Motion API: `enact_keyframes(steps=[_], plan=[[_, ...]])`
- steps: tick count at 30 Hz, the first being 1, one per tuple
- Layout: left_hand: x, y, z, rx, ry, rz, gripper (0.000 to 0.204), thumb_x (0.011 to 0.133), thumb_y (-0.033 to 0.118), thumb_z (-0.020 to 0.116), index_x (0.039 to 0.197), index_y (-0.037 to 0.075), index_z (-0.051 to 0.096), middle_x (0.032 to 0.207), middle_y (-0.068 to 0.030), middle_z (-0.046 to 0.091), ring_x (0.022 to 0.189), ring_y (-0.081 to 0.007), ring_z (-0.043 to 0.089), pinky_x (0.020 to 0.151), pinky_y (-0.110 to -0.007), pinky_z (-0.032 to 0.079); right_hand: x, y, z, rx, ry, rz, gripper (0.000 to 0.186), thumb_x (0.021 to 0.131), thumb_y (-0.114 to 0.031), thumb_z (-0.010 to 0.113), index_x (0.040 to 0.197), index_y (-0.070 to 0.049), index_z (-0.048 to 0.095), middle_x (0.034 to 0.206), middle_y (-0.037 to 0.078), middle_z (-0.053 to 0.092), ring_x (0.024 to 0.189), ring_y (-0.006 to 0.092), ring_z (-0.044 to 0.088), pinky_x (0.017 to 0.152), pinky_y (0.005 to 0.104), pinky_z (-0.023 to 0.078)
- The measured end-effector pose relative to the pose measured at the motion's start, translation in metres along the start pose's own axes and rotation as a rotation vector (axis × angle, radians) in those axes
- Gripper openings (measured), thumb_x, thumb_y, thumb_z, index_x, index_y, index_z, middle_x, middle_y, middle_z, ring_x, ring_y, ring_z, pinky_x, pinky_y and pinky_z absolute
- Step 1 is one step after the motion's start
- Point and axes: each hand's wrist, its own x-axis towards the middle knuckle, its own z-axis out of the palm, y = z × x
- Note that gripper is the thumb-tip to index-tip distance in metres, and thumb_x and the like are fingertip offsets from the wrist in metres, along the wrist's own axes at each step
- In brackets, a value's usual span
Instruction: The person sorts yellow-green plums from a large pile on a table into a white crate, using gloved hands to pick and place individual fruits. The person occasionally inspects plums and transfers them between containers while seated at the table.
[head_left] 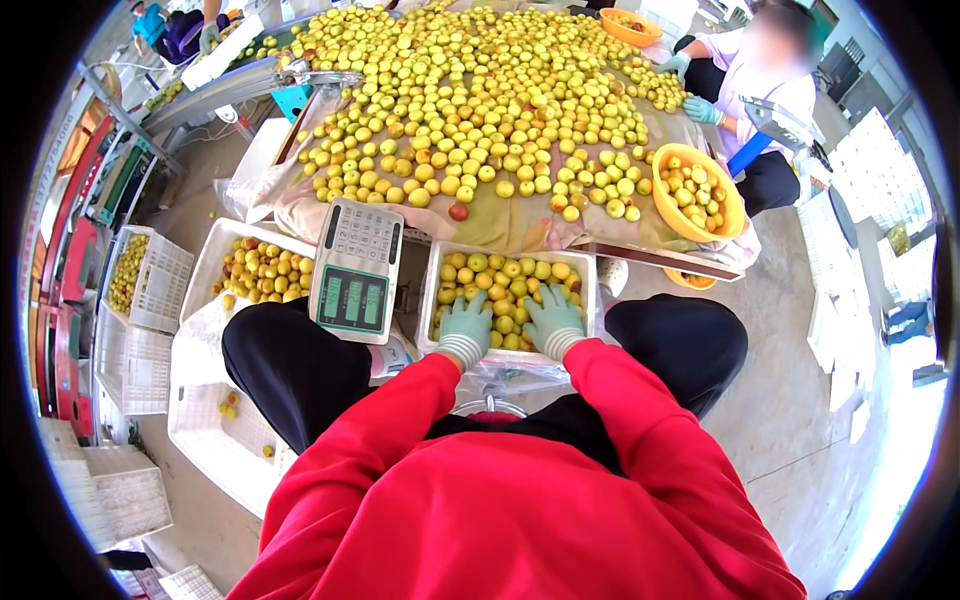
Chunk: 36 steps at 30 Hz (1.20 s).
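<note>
Between my knees stands a white foam box (pixel 590 285) filled with small round yellow-green fruits (pixel 512 285) that look like jujubes, some blushed brown-red. My left hand (pixel 466 324), in a pale green glove, rests on the fruit at the box's near left, fingers spread. On the near right, my right hand (pixel 554 320), gloved alike, lies palm down with its fingers apart. Both hands touch the top layer; neither grips a fruit. Left of the box, a scale's grey panel (pixel 361 240) with keys and a lit green display tilts toward me.
A cloth-covered sorting table (pixel 480 222) heaped with fruit spreads ahead. An orange basket (pixel 735 215) of fruit sits at its right edge, near a co-worker (pixel 770 90) in gloves. White crates (pixel 165 275) and another fruit-filled box (pixel 212 255) stand left.
</note>
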Motion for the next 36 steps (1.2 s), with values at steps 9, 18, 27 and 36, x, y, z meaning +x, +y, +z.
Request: enact_keyframes(steps=[9, 18, 27, 36], plan=[[0.027, -0.020, -0.147, -0.364, 0.200, 0.077, 0.034, 0.090, 0.018, 0.064, 0.123, 0.009, 0.067, 0.119, -0.0204, 0.067, 0.105, -0.0395, 0.066, 0.092, -0.045, 0.055, 0.076, 0.030, -0.086, 0.211, 0.420, 0.166, 0.015, 0.093, -0.015, 0.059, 0.096, -0.013, 0.074, 0.088, 0.017, 0.072, 0.089, 0.0387, 0.070, 0.082, 0.0477, 0.056], [0.073, -0.133, -0.264, -0.249, 0.405, 0.120, 0.033, 0.089, 0.015, 0.067, 0.121, 0.005, 0.068, 0.114, -0.0190, 0.069, 0.106, -0.0384, 0.066, 0.092, -0.043, 0.054, 0.172, 0.059, -0.105, 0.013, 0.069, 0.311, 0.022, 0.091, -0.010, 0.063, 0.112, -0.009, 0.069, 0.109, 0.019, 0.072, 0.103, 0.0390, 0.069, 0.089, 0.0483, 0.056], [0.075, -0.177, -0.272, -0.472, 0.580, -0.055, 0.030, 0.091, 0.016, 0.071, 0.119, 0.003, 0.070, 0.113, -0.0189, 0.071, 0.105, -0.0334, 0.069, 0.091, -0.038, 0.055, 0.118, 0.169, -0.135, 0.102, 0.715, 0.389, 0.018, 0.090, -0.026, 0.068, 0.092, -0.008, 0.066, 0.092, 0.019, 0.068, 0.089, 0.0407, 0.066, 0.081, 0.0479, 0.052], [0.084, -0.176, -0.271, -0.384, 0.604, -0.041, 0.031, 0.088, 0.015, 0.072, 0.116, 0.003, 0.070, 0.116, -0.0176, 0.070, 0.104, -0.0350, 0.069, 0.092, -0.039, 0.055, 0.141, 0.157, -0.166, 0.003, 0.615, 0.147, 0.021, 0.088, -0.012, 0.061, 0.106, -0.010, 0.070, 0.104, 0.017, 0.070, 0.098, 0.0366, 0.068, 0.085, 0.0456, 0.055]])
